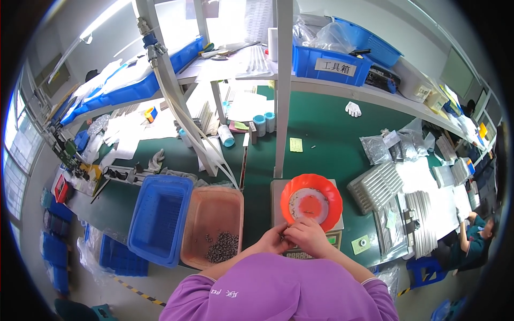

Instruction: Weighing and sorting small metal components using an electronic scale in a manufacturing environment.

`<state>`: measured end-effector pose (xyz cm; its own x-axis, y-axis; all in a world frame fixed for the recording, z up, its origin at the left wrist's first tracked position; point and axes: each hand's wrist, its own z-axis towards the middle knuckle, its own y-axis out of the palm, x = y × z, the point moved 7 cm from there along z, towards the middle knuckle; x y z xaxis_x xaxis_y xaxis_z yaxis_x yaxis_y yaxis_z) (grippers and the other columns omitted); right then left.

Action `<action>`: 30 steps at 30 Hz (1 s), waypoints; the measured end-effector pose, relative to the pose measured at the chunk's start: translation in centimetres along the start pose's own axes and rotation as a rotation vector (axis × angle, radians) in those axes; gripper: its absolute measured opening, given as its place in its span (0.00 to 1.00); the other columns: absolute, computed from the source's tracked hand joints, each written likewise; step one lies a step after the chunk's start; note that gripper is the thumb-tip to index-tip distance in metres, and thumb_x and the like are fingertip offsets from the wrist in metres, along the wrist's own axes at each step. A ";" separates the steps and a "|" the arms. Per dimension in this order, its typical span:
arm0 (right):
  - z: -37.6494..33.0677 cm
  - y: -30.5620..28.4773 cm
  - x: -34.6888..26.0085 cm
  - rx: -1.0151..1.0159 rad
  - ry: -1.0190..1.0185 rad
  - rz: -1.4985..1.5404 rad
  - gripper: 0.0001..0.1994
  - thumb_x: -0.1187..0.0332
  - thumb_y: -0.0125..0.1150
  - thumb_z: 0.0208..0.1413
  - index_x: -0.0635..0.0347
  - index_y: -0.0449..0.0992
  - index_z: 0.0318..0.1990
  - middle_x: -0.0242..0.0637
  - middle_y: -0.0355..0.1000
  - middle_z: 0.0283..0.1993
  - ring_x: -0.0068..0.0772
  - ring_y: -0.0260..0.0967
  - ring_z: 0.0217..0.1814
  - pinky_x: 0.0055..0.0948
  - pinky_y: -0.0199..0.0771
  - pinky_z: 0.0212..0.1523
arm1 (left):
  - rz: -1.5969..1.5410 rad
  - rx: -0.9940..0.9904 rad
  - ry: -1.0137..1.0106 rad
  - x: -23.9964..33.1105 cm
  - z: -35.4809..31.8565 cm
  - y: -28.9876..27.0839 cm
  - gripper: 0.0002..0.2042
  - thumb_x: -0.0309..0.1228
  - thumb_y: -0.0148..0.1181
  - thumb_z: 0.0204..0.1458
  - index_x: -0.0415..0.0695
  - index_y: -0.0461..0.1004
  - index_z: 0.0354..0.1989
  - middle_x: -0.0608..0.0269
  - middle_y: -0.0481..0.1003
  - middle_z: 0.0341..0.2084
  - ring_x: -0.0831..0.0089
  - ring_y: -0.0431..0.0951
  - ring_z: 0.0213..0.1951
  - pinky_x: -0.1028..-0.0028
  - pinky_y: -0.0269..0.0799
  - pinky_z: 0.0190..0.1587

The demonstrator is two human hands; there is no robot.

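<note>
My left hand (274, 239) and my right hand (306, 234) meet fingertip to fingertip over the front of a small scale (278, 190). They pinch something tiny between them; I cannot tell what it is. An orange round dish (332, 199) sits on the scale just beyond my hands, with a few small dark parts inside. To the left stands a pink bin (211, 206) holding a heap of small dark metal parts (222, 247) in its near corner. My purple sleeves fill the lower edge.
An empty blue bin (159, 216) stands left of the pink one. White ribbed trays (375, 186) and plastic bags lie on the green bench at right. A metal post (282, 91) rises behind the scale. Another person sits at far right (474, 241).
</note>
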<state>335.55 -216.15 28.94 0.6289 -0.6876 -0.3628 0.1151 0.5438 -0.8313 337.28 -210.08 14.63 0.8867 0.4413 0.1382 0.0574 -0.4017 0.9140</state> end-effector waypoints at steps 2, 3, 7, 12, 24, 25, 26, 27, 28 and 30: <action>-0.2 0.1 0.2 -0.011 -0.012 0.024 0.07 0.72 0.56 0.40 0.54 0.72 0.31 0.30 0.70 0.33 0.34 0.67 0.39 0.32 0.67 0.41 | -0.018 -0.034 -0.010 -0.2 0.0 0.5 0.14 0.36 0.39 0.60 0.42 0.64 0.47 0.62 0.70 0.40 0.70 0.72 0.39 0.67 0.70 0.44; -0.3 0.2 0.2 -0.009 -0.010 0.023 0.07 0.72 0.56 0.40 0.54 0.72 0.31 0.30 0.70 0.33 0.34 0.67 0.39 0.32 0.67 0.41 | -0.016 -0.035 -0.013 -0.3 0.0 0.8 0.14 0.36 0.39 0.60 0.42 0.64 0.47 0.62 0.70 0.40 0.70 0.72 0.39 0.67 0.70 0.44; -0.3 -0.4 0.2 0.010 0.012 0.076 0.08 0.73 0.56 0.41 0.54 0.71 0.33 0.31 0.71 0.32 0.34 0.69 0.37 0.32 0.68 0.38 | -0.069 -0.119 -0.044 -0.4 0.3 0.4 0.14 0.35 0.39 0.60 0.40 0.64 0.47 0.60 0.70 0.40 0.69 0.72 0.39 0.67 0.70 0.44; 0.0 -2.7 3.0 0.159 0.163 0.123 0.07 0.73 0.56 0.44 0.57 0.72 0.34 0.36 0.70 0.31 0.39 0.70 0.31 0.31 0.71 0.28 | -0.124 -0.027 -0.087 -0.6 0.1 0.4 0.14 0.35 0.37 0.60 0.37 0.63 0.44 0.52 0.69 0.41 0.61 0.71 0.45 0.64 0.69 0.49; 0.8 0.8 1.5 -0.071 0.002 0.049 0.14 0.64 0.64 0.38 0.55 0.74 0.35 0.32 0.70 0.37 0.38 0.66 0.44 0.37 0.65 0.46 | -0.115 -0.065 0.006 0.3 0.0 -0.5 0.15 0.35 0.33 0.60 0.38 0.62 0.45 0.50 0.67 0.43 0.60 0.70 0.45 0.61 0.69 0.50; 1.0 0.4 0.3 -0.028 0.022 0.045 0.12 0.66 0.62 0.39 0.54 0.74 0.34 0.30 0.70 0.36 0.36 0.66 0.43 0.37 0.65 0.45 | -0.026 0.082 0.062 0.7 -0.9 0.7 0.15 0.36 0.33 0.60 0.39 0.62 0.45 0.52 0.67 0.43 0.61 0.69 0.46 0.60 0.68 0.50; 0.6 0.5 0.5 -0.021 0.032 0.044 0.12 0.66 0.62 0.39 0.54 0.74 0.34 0.30 0.70 0.36 0.36 0.66 0.43 0.37 0.65 0.45 | 0.072 0.228 0.113 1.1 -1.3 1.1 0.15 0.36 0.33 0.60 0.40 0.62 0.46 0.54 0.67 0.44 0.62 0.69 0.46 0.59 0.67 0.50; 0.4 0.9 0.6 -0.058 0.031 0.009 0.10 0.67 0.61 0.40 0.54 0.74 0.34 0.29 0.70 0.35 0.35 0.66 0.42 0.36 0.65 0.44 | 0.072 0.227 0.115 1.0 -1.2 0.6 0.15 0.36 0.33 0.60 0.40 0.62 0.46 0.54 0.67 0.44 0.62 0.69 0.46 0.59 0.67 0.50; 0.3 1.4 0.7 -0.096 0.030 -0.025 0.09 0.68 0.60 0.41 0.54 0.73 0.33 0.28 0.70 0.35 0.34 0.66 0.42 0.36 0.65 0.43 | 0.044 0.185 0.089 0.7 -0.8 -0.1 0.15 0.36 0.33 0.60 0.41 0.63 0.46 0.56 0.67 0.44 0.63 0.69 0.46 0.59 0.67 0.50; 0.0 1.8 0.8 -0.097 0.018 -0.026 0.08 0.68 0.60 0.41 0.54 0.73 0.32 0.28 0.70 0.34 0.34 0.66 0.41 0.36 0.65 0.42 | 0.016 0.143 0.062 0.3 -0.5 -0.6 0.14 0.36 0.34 0.60 0.42 0.63 0.46 0.58 0.67 0.44 0.65 0.69 0.47 0.59 0.66 0.50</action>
<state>336.23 -215.70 27.12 0.6127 -0.7100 -0.3472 0.0555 0.4769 -0.8772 337.28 -209.35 14.30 0.8582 0.4810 0.1795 0.1124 -0.5171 0.8485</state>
